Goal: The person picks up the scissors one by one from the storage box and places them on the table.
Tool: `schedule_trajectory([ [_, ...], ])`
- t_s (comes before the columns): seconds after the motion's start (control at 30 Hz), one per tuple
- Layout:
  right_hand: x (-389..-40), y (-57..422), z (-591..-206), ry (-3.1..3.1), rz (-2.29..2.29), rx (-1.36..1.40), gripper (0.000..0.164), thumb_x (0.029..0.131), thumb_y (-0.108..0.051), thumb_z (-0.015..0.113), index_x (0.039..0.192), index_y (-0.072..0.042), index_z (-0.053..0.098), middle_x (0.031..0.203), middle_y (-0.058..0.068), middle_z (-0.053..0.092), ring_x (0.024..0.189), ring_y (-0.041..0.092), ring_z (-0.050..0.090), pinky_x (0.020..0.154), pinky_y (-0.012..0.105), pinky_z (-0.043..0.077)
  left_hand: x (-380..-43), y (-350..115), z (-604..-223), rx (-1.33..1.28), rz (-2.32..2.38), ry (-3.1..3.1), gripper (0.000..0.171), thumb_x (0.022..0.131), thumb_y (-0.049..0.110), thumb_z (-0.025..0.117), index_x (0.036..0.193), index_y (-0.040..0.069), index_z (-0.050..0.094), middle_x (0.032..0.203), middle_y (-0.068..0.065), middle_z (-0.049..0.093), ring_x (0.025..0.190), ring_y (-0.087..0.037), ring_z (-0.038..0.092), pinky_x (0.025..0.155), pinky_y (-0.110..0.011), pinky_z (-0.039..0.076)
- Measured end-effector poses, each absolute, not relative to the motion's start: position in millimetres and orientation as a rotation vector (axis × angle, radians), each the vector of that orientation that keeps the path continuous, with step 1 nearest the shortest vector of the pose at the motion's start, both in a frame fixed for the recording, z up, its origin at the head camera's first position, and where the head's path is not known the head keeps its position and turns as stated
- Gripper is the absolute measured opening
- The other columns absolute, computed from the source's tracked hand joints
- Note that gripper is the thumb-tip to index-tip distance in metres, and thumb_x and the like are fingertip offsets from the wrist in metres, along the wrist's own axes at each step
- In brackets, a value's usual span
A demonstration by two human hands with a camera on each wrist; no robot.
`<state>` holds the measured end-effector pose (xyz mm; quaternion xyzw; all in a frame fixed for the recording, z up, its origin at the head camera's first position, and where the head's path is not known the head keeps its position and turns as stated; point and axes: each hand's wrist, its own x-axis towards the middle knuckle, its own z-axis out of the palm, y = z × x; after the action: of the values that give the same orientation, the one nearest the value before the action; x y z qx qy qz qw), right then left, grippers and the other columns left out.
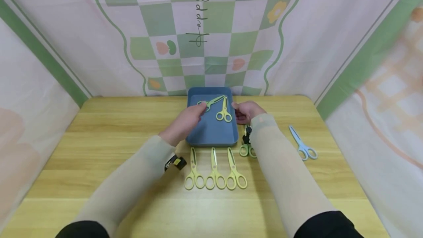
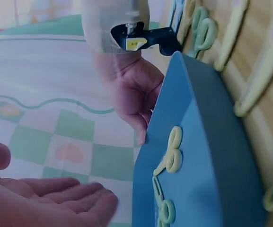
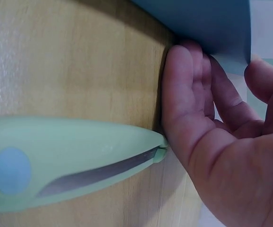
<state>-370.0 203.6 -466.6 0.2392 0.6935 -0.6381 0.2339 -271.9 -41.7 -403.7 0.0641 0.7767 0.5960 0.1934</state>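
My right hand (image 1: 246, 112) grips the right side of a blue tray (image 1: 211, 135); in the right wrist view its curled fingers (image 3: 179, 85) press at the wall and the thumb is at the edge. My left hand (image 1: 188, 120) reaches over the tray's left side, and the left wrist view shows its fingers (image 2: 74, 196) extended and holding nothing. Inside the tray lie green scissors (image 1: 216, 100) and yellow scissors (image 1: 224, 110), tips close together. Three yellow scissors (image 1: 215, 172) stand in a row before the tray, blades pointing at it.
Another pair of green scissors (image 3: 79, 156) lies by my right hand, partly hidden by the wrist in the head view. Blue scissors (image 1: 303, 145) lie farther right. A patterned cloth (image 1: 188, 65) hangs behind the wooden table (image 1: 132, 120).
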Motion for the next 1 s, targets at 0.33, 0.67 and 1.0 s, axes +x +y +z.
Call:
schedule_trajectory([
  [0.33, -369.8, 199.8, -465.1, 1.92, -1.718, 0.67, 0.037, 0.102, -0.033, 0.057, 0.122, -0.002, 0.063, 0.096, 0.011, 0.068, 0.077, 0.02, 0.066, 0.073, 0.035, 0.058, -313.9, -2.7, -402.8, -0.017, 1.679, 2.015, 0.073, 0.103, 0.062, 0.026, 0.16, 0.018, 0.017, 0.166, -0.001, 0.011, 0.149, -0.022, 0.012, 0.119, -0.04, 0.016],
  [0.67, -370.7, 202.1, -464.6, 1.91, -1.716, 0.681, 0.038, 0.102, -0.034, 0.058, 0.122, -0.003, 0.062, 0.095, 0.01, 0.068, 0.076, 0.02, 0.066, 0.073, 0.035, 0.058, -336.8, 12.2, -411.2, -0.097, 1.667, 1.961, 0.072, 0.102, 0.063, 0.021, 0.161, 0.022, 0.011, 0.166, -0.005, 0.004, 0.149, -0.033, 0.008, 0.119, -0.05, 0.012],
  [1.0, -368.4, 203.3, -463.6, 1.916, -1.725, 0.654, 0.034, 0.102, -0.032, 0.058, 0.116, -0.002, 0.061, 0.09, 0.01, 0.067, 0.076, 0.021, 0.066, 0.072, 0.035, 0.059, -348.1, 24.8, -429.3, -0.185, 1.796, 1.874, 0.074, 0.104, 0.058, 0.025, 0.16, 0.012, 0.01, 0.164, -0.015, 0.01, 0.148, -0.035, 0.012, 0.119, -0.047, 0.011],
])
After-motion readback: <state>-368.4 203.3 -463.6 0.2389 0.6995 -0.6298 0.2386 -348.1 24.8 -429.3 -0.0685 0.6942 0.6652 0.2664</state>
